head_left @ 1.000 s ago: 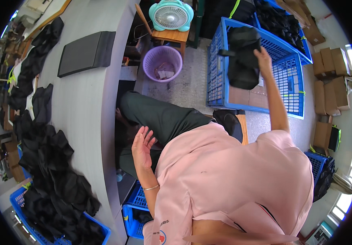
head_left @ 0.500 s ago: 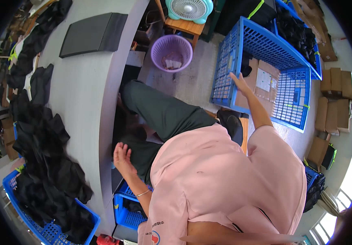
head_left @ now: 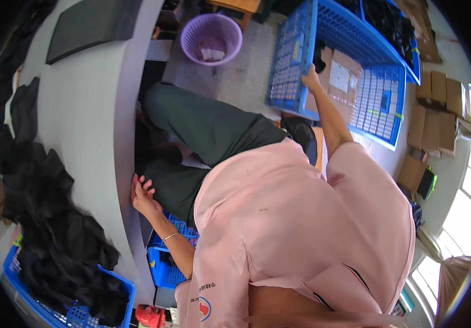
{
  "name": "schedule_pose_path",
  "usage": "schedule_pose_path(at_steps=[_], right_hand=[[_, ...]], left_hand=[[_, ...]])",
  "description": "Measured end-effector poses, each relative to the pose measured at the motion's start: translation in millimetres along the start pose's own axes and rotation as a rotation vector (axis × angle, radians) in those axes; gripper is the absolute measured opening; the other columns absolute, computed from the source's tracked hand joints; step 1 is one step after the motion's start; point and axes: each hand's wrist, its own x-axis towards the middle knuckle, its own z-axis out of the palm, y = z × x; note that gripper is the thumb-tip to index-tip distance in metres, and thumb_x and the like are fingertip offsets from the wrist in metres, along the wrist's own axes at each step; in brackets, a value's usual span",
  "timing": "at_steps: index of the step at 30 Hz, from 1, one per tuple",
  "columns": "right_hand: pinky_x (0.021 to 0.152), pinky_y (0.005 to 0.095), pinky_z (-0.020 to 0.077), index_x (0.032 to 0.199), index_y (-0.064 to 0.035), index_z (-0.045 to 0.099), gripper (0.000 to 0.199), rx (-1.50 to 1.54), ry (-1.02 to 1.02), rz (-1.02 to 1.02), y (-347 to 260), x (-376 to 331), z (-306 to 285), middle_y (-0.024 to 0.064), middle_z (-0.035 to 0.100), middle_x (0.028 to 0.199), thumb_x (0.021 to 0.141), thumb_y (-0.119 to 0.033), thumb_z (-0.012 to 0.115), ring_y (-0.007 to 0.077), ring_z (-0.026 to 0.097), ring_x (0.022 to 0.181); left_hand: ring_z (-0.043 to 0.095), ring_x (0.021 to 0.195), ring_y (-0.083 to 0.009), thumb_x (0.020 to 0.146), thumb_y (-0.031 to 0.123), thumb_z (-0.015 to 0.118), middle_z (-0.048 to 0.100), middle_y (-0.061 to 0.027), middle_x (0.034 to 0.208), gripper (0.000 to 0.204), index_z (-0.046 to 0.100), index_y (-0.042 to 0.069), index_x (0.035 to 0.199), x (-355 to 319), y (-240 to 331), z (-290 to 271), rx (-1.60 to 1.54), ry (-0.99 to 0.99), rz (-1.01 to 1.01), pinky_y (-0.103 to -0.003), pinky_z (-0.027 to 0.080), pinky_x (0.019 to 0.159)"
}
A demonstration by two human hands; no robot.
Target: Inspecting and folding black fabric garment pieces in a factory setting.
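1. Right grip (head_left: 311,80): it looks closed on the near-left rim of the blue crate (head_left: 290,65), though how firmly I cannot tell.
2. The crate stands on the floor (head_left: 257,60) to the person's right, against a second crate (head_left: 414,68). Cardboard (head_left: 347,105) lines its bottom; a black piece (head_left: 319,57) lies inside, by the left wall.
3. Left grip (head_left: 143,198): nothing seen in it, fingers loosely bent beside the edge of the surface (head_left: 82,98) — whether it touches, I cannot tell.
4. A hard pull or lean on that one rim could skew or tip the crate, since the load would come from one side only.
5. Dragging it could scrape or catch the second crate, because the two sit so close.
6. The black cloth (head_left: 39,180) trails loosely along the surface toward the bin (head_left: 77,316); a knock could send it sliding.
7. The bangle (head_left: 171,236) might snag on the surface's edge if that arm swings inward.
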Motion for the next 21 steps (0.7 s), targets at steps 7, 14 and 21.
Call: schedule_pose_path(at_steps=[7,14,21], right_hand=[[0.093,0.0513,0.0487,0.129,-0.0013,0.032,0.059,-0.081,-0.052,0.119,-33.6,13.5,-14.2,0.0322,0.061,0.114,0.08,-0.018,0.062,0.0491,0.06,0.108],[0.092,0.0492,0.0506,0.124,0.0038,0.03,0.065,-0.178,-0.063,0.074,-97.7,23.3,-1.6,0.0332,0.062,0.113,0.075,-0.021,0.067,0.0485,0.061,0.106],[0.087,0.0495,0.0523,0.121,0.0056,0.029,0.066,-0.133,-0.124,-0.021,-156.4,10.0,8.9,0.0319,0.065,0.103,0.075,-0.021,0.067,0.0473,0.064,0.101]], left_hand=[[0.068,0.077,-0.0118,0.098,0.02,0.059,0.069,-0.0096,0.104,0.036,0.059,0.0,0.128,5.2,10.6,15.9,0.036,-0.028,-0.023,-0.018,0.047,0.055],[0.067,0.074,-0.0112,0.098,0.022,0.059,0.069,-0.0088,0.101,0.038,0.057,-0.001,0.129,3.3,20.0,29.5,0.046,-0.031,-0.009,-0.018,0.045,0.053],[0.066,0.077,-0.0095,0.097,0.026,0.061,0.069,-0.0053,0.102,0.037,0.059,0.004,0.127,-0.1,24.4,35.3,0.039,-0.001,-0.063,-0.019,0.042,0.056]])
